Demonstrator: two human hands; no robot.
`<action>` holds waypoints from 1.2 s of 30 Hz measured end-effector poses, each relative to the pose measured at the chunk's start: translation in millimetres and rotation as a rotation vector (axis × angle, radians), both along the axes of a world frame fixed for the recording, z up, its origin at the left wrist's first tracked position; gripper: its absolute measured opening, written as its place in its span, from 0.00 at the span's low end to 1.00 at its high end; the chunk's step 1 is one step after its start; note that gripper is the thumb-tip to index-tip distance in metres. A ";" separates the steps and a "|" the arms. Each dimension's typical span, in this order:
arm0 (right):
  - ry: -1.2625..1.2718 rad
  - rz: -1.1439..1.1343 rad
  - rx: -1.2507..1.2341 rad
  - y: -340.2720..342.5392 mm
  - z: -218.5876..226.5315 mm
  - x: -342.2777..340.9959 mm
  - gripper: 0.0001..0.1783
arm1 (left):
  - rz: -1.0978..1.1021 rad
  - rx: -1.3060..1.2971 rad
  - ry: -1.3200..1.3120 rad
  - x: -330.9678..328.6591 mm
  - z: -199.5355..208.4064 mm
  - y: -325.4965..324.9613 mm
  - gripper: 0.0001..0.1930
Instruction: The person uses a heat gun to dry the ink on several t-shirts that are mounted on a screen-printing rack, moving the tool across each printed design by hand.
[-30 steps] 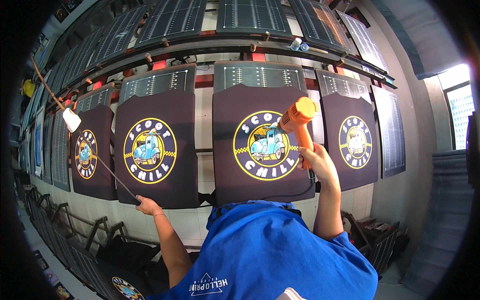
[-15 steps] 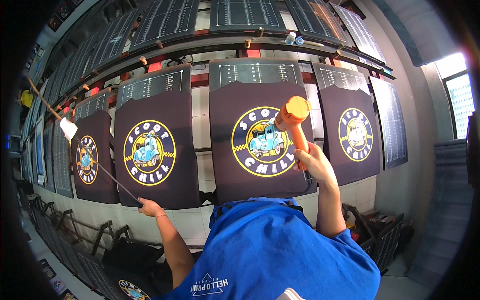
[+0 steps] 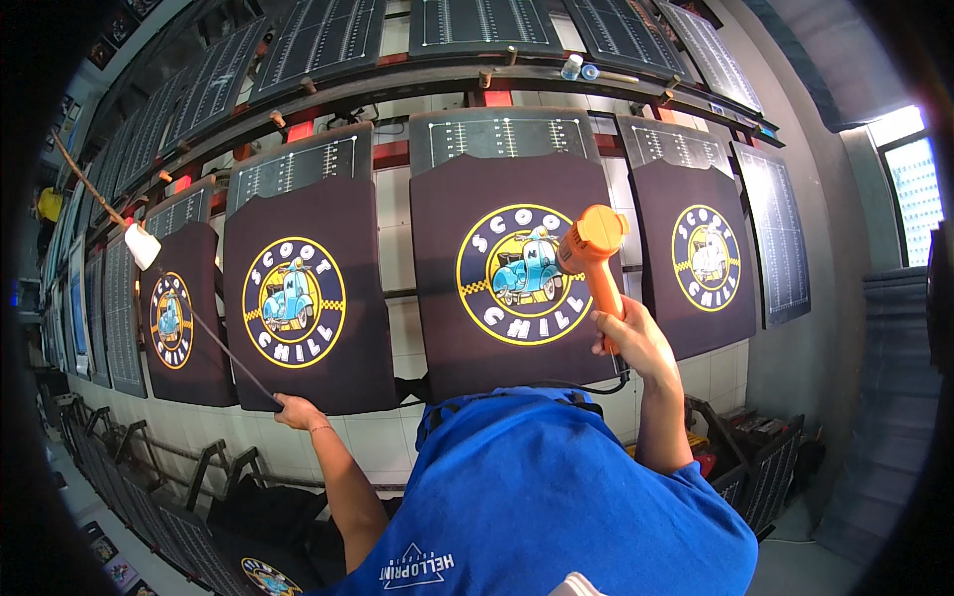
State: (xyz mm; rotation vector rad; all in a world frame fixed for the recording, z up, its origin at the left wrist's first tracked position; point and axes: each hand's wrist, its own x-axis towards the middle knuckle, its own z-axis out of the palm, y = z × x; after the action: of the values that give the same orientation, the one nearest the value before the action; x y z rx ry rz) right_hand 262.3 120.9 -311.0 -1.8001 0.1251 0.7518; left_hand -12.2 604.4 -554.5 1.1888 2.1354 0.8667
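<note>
My right hand (image 3: 629, 340) grips the handle of an orange heat gun (image 3: 593, 248). Its nozzle points at a round scooter print on the middle dark shirt (image 3: 507, 328), which is stretched over a board. My left hand (image 3: 298, 410) is low at the bottom hem of the neighbouring dark shirt (image 3: 298, 377) and is closed on a thin dark rod (image 3: 231, 356). The rod runs up to the left toward a white pad (image 3: 142, 246) on a wooden stick. My blue shirt (image 3: 556, 497) fills the lower middle.
More dark printed shirts hang on boards at the left (image 3: 174, 328) and right (image 3: 701, 258). Rows of empty gridded boards (image 3: 487, 20) sit above on a rail. A black cable (image 3: 556, 385) trails from the gun. Dark racks (image 3: 755, 447) stand low at the right, and a window (image 3: 909, 179) is at the far right.
The heat gun has dropped slightly across the middle print. My left hand and the white pad have hardly moved.
</note>
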 end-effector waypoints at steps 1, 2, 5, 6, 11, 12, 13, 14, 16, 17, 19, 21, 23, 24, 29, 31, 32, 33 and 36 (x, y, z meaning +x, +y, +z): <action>0.037 -0.015 0.010 -1.8 1.5 0.1 0.13 | 0.002 0.001 0.000 0.2 0.4 -0.5 0.36; 0.075 -0.031 0.020 -5.0 4.6 0.9 0.13 | 0.004 0.002 -0.001 0.4 0.8 -0.9 0.36; 0.092 -0.051 0.037 -10.1 0.6 -5.5 0.12 | 0.016 -0.011 -0.002 2.8 4.5 -2.9 0.35; 0.072 -0.045 0.027 -9.0 -0.6 -10.1 0.12 | 0.017 -0.010 0.001 3.2 4.1 -2.4 0.35; 0.090 -0.068 0.049 -12.4 4.8 -16.1 0.13 | 0.022 -0.017 -0.008 5.9 9.1 -4.7 0.35; 0.072 -0.071 0.023 -10.5 4.0 -19.7 0.13 | 0.019 -0.016 -0.014 8.6 10.9 -6.1 0.35; 0.083 -0.064 0.044 -13.1 3.0 -20.5 0.13 | 0.018 -0.016 -0.020 9.5 12.2 -7.3 0.35; 0.094 -0.057 0.065 -17.6 1.2 -20.8 0.13 | 0.017 -0.015 -0.025 9.4 13.0 -8.0 0.35; 0.095 -0.050 0.076 -20.4 0.4 -22.8 0.13 | 0.022 -0.022 -0.026 6.5 10.5 -5.4 0.35; 0.084 -0.048 0.067 -20.4 0.9 -24.7 0.13 | 0.024 -0.026 -0.027 5.2 9.2 -4.3 0.35; 0.063 -0.047 0.048 -19.6 3.0 -28.8 0.12 | 0.016 -0.029 -0.022 4.6 8.5 -3.2 0.36; 0.093 -0.046 0.027 -20.0 7.5 -30.7 0.13 | 0.014 -0.028 -0.016 5.1 9.2 -3.3 0.36; 0.145 -0.078 0.069 -26.0 8.6 -29.7 0.14 | 0.021 -0.026 -0.008 4.6 9.2 -3.6 0.35; 0.128 -0.078 0.070 -24.7 7.1 -32.2 0.14 | 0.019 -0.030 -0.007 4.7 8.8 -4.4 0.35; 0.132 -0.046 0.052 -23.6 9.1 -36.2 0.12 | 0.016 -0.047 -0.024 8.7 16.1 -6.6 0.35; 0.106 -0.053 0.026 -20.8 10.0 -38.5 0.12 | 0.002 -0.045 -0.003 6.8 12.0 -4.1 0.35; 0.093 -0.048 0.023 -20.3 6.1 -40.0 0.12 | -0.005 -0.044 0.007 5.6 10.2 -3.4 0.35; 0.121 -0.047 0.039 -21.2 7.3 -39.4 0.12 | 0.004 -0.044 -0.002 3.4 8.8 -2.9 0.35; 0.171 -0.029 0.066 -22.5 12.5 -35.8 0.12 | 0.012 -0.042 -0.022 4.5 8.3 -3.3 0.35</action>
State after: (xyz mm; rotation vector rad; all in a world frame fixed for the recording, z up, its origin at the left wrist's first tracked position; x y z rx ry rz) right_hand 226.5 98.4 -298.5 -1.6669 0.2368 0.8790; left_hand -7.6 601.1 -546.1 1.1414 2.1350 0.8320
